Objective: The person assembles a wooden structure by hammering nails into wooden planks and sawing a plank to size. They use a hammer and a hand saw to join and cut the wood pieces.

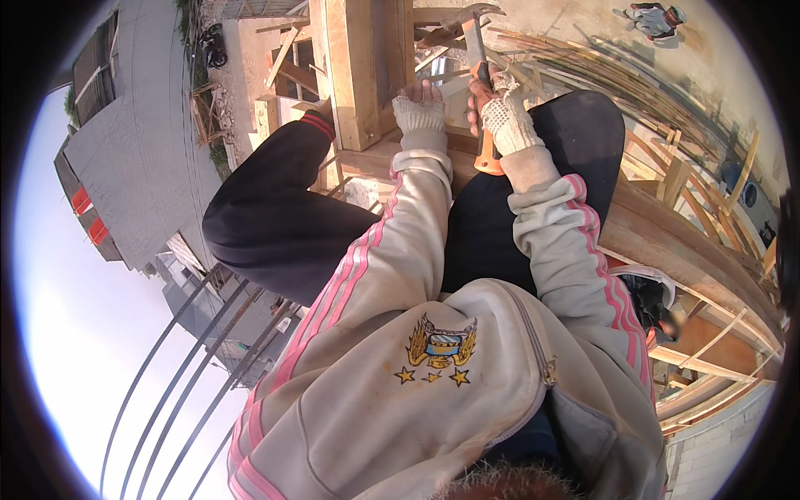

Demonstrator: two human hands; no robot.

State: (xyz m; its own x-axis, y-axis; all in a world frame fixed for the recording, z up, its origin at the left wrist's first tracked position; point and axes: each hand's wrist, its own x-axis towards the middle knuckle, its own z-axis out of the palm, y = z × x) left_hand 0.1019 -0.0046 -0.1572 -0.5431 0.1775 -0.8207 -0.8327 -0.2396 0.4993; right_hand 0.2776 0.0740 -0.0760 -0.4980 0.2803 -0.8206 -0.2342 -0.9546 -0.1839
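Just right of the timber post (346,83), the right hand (502,110) is getting our attention: its fingers are clamping around one hammer (475,46), the orange grip showing below the fist and the metal head pointing away from the body. Nearer the post, by its lower right edge, the left hand (419,115) is resting with its fingers lying close together; whether they are touching the wood or pinching anything, we cannot tell. Two knitted gloves (508,129) are leaving the fingertips bare.

Judging by the grip, the step in hand is looking like hammer work at the post; the next move would be calling for a firm wrist and left fingers well clear of the hammer's head.

Moving outward, two dark-clad legs are bending either side: the left leg (283,208) below and left of the post, the right leg (579,133) off to its right. One beam (371,160) is running beneath the post's foot. Far right of the post, many long boards (583,75) are lying, too overlapped for counting, and one other person (654,23) is showing beyond. Far left, one motorcycle (214,46) is standing; below left, at least four rods (171,392) are jutting.
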